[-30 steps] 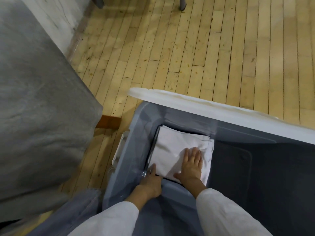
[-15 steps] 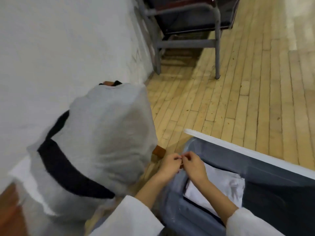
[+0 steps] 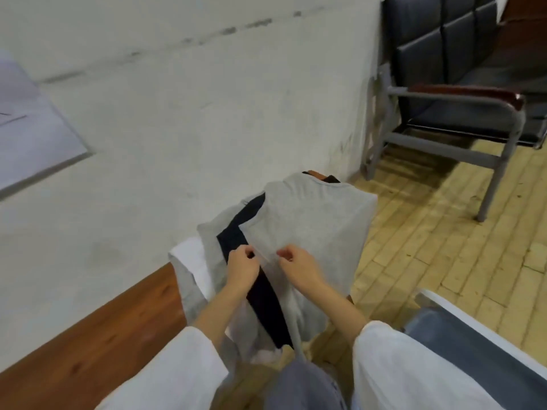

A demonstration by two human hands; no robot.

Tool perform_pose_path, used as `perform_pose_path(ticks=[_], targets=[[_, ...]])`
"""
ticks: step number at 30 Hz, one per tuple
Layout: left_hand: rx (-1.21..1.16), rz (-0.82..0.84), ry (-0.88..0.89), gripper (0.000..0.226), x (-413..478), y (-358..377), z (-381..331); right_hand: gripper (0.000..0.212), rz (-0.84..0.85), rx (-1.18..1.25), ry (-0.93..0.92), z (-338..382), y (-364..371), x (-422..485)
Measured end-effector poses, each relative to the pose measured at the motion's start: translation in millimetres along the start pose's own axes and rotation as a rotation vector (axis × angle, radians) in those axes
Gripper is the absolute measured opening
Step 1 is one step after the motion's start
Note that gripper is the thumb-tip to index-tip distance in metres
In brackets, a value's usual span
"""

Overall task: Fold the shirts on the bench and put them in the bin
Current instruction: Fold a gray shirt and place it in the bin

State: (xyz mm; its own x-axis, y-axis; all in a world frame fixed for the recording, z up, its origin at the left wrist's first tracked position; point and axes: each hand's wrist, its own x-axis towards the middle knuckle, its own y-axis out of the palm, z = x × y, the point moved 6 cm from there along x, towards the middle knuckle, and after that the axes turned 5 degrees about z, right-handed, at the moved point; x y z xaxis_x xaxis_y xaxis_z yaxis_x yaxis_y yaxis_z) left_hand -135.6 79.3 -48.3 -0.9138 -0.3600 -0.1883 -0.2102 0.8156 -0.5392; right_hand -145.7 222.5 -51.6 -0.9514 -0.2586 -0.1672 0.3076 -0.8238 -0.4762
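Both hands sit over the shirt pile at the near end of the wooden bench, close together, prob. because they are starting on the top item. The left hand is curled with thumb and fingers pinched near the edge where the grey shirt meets a black shirt lying under it; the right hand is likewise pinched w/ fingertips narrow, just beside the left. Something thin and pale seems stretched between the two hands, maybe the grey shirt's hem or a seam, but motion blur makes it hard to say for sure. The grey shirt lies on top, draped over the bench end toward the floor, so lifting it by one edge would let it hang free and spread for folding. A white shirt pokes out at the wall side of the pile, beneath the others. The bin stands on the floor at the person's right, just beside the bench, rim only partly in frame, handy for dropping folded items w/o stepping away. At least three shirts left on the bench, so the task looks far from done.
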Motion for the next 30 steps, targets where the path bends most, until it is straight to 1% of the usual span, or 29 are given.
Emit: perform_pose_path(ticks=[3, 4, 5, 6, 8, 10, 13, 14, 15, 17, 19, 21, 24, 26, 27, 30], targets=[[-0.380, 0.066, -0.225, 0.051, 19, -2, 12, 0.032, 0.014, -0.060, 0.012, 9, 15, 21], [-0.476, 0.072, -0.276, 0.053, 25, -1, 14, 0.032, 0.018, -0.073, 0.021, 8, 17, 25], [-0.532, 0.080, -0.321, 0.049, 31, 0, 13, 0.032, 0.024, -0.083, 0.024, 7, 20, 30], [-0.559, 0.081, -0.345, 0.037, 36, 2, 12, 0.031, 0.030, -0.083, 0.030, 4, 20, 32], [-0.583, 0.080, -0.386, 0.005, 43, 5, 7, 0.030, 0.041, -0.050, 0.032, -3, 20, 37], [-0.566, 0.091, -0.380, 0.017, 53, 10, 5, 0.026, 0.055, 0.023, 0.026, -10, 16, 43], [-0.489, 0.158, -0.321, 0.011, 55, 14, -1, 0.021, 0.097, 0.187, 0.059, -16, 9, 48], [-0.525, 0.183, -0.308, 0.009, 54, 15, -3, 0.020, 0.116, 0.245, 0.079, -16, 8, 50], [-0.608, 0.217, -0.301, 0.013, 52, 15, -5, 0.019, 0.133, 0.293, 0.096, -15, 7, 49], [-0.857, 0.310, -0.283, 0.026, 44, 16, -13, 0.016, 0.119, 0.367, 0.111, -12, 4, 48], [-1.053, 0.385, -0.275, 0.033, 32, 15, -22, 0.013, 0.041, 0.426, 0.106, -7, -5, 44], [-1.158, 0.403, -0.258, 0.035, 19, 14, -29, 0.020, -0.088, 0.363, 0.070, -2, -23, 41], [-1.159, 0.391, -0.192, 0.033, -5, 0, -41, 0.045, -0.253, 0.111, -0.054, 15, -54, 28], [-1.100, 0.363, -0.150, 0.023, -17, -16, -48, 0.059, -0.265, -0.053, -0.154, 30, -66, 16], [-1.091, 0.348, -0.125, 0.018, -26, -29, -53, 0.062, -0.249, -0.117, -0.199, 41, -69, 7], [-1.147, 0.344, -0.035, 0.011, -49, -69, -68, 0.058, -0.220, -0.208, -0.311, 70, -72, -13]])
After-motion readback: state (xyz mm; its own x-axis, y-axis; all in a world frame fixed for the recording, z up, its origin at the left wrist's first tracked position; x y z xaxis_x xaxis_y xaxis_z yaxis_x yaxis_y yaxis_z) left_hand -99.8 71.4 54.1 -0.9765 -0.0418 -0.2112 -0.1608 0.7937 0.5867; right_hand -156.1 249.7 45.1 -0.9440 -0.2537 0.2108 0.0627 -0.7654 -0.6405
